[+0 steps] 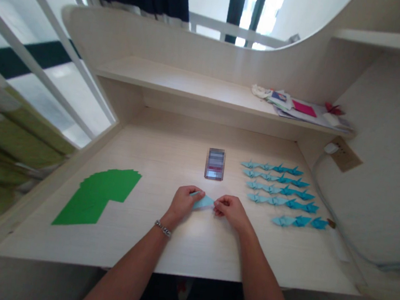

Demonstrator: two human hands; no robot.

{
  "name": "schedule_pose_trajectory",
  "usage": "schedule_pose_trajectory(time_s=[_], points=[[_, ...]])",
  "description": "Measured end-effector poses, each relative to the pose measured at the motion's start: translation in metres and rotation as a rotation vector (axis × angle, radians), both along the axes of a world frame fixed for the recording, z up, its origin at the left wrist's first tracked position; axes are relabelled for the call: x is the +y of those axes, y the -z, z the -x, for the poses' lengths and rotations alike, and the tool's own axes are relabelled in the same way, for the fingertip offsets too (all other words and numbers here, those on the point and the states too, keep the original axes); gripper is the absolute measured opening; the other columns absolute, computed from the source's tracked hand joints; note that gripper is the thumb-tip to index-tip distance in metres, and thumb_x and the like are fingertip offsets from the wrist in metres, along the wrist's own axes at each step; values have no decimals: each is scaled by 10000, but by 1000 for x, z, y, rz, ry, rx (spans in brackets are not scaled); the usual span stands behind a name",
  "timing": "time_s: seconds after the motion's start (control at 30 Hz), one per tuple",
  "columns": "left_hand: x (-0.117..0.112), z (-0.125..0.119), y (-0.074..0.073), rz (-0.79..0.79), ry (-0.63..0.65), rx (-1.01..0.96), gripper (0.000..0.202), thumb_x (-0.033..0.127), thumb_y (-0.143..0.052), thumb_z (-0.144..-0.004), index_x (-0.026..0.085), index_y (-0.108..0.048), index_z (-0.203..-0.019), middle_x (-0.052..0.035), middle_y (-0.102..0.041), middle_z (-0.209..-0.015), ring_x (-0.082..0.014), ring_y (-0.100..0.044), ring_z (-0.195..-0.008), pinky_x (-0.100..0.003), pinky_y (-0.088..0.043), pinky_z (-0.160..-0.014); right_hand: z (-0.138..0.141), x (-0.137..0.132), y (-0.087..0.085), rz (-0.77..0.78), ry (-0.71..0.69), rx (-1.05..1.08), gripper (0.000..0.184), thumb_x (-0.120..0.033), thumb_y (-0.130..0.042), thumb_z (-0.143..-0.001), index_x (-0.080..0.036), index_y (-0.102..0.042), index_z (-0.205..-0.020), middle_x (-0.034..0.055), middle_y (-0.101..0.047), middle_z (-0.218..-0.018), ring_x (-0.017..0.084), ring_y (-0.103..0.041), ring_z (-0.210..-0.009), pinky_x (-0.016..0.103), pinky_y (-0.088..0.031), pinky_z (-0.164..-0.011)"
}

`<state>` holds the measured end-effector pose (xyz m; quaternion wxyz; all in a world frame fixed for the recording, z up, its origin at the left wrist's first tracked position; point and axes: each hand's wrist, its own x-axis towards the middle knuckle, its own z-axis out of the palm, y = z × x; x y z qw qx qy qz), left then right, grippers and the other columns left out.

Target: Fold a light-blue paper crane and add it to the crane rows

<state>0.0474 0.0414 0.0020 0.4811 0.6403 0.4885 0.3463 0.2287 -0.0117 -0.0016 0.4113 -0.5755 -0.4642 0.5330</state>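
Note:
A small, partly folded piece of light blue paper (pixel 204 201) lies between my two hands on the pale wooden desk (pixel 188 246). My left hand (pixel 184 200) pinches its left end; a bracelet sits on that wrist. My right hand (pixel 229 210) pinches its right tip with fingers curled. Both hands rest low, near the middle of the desk.
Rows of several folded blue paper cranes (pixel 282 192) lie to the right. A fanned stack of green paper sheets (pixel 99 196) lies at the left. A phone (pixel 215 163) lies flat behind my hands. The shelf above holds papers and a pink sheet (pixel 303 108).

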Motion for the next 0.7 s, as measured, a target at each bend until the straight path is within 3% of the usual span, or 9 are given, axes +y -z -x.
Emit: schedule_pose_trajectory(time_s=[0.33, 0.47, 0.7], points=[[7, 0, -5, -5, 93, 23, 324, 437, -587, -707, 132, -695, -682, -29, -628, -625, -146, -518, -588, -243, -370, -535, -2, 0, -2, 18, -52, 100, 332, -446, -669, -684, -125, -627, -759, 41, -670, -649, 121, -601, -523, 245, -474, -553], [4, -4, -5, -18, 127, 45, 330, 446, -587, -703, 134, -690, -664, -30, -622, -614, -152, -523, -599, -249, -374, -542, 2, 3, 4, 14, -13, 45, 330, -453, -638, -715, -124, -633, -742, 14, -628, -547, 110, -562, -455, 229, -449, -503], [7, -6, 3, 153, 116, -59, 401, 511, -601, -698, 122, -651, -616, -7, -563, -536, -118, -472, -501, -237, -336, -478, 5, 3, 2, -55, -4, -73, 239, -367, -622, -738, -134, -657, -695, 16, -625, -541, 111, -540, -466, 223, -427, -498]])
